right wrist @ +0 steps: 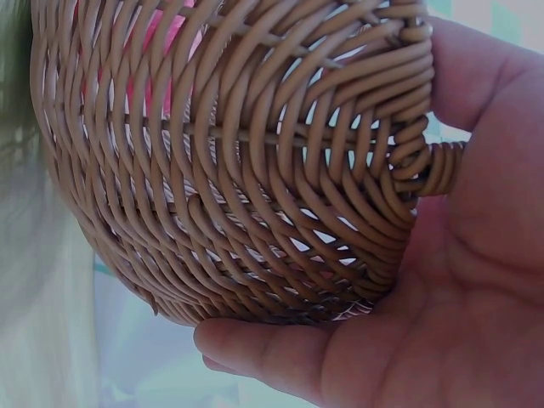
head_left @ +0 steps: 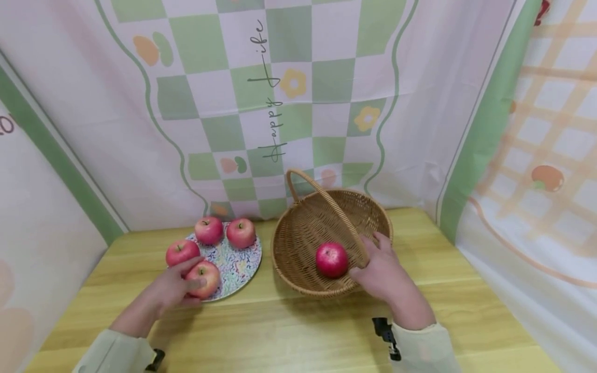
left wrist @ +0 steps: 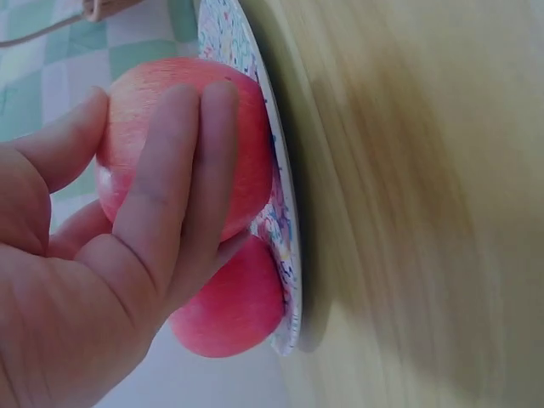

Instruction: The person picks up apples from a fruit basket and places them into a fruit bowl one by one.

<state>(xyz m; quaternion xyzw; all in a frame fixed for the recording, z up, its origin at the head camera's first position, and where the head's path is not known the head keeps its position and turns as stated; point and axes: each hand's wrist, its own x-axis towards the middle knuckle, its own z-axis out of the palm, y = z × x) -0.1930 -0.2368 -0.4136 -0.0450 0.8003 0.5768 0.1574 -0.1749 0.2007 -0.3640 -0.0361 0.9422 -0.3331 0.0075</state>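
My left hand (head_left: 171,290) holds a red-yellow apple (head_left: 207,278) at the near left of a speckled round plate (head_left: 238,265). In the left wrist view, thumb and fingers lie around this apple (left wrist: 130,127), close to the plate's rim. Three more apples share the plate: one at the left (head_left: 181,252) and two at the back, a left one (head_left: 209,230) and a right one (head_left: 241,234). To the right, my right hand (head_left: 384,274) grips the rim of a wicker basket (head_left: 298,238) by the handle's base. A darker red apple (head_left: 331,260) lies inside the basket.
Plate and basket stand side by side on a wooden table (head_left: 280,331). Behind them hangs a green and white checked cloth (head_left: 289,124). The basket's handle (head_left: 333,204) arches over its opening. Cloth walls close in the left and right sides.
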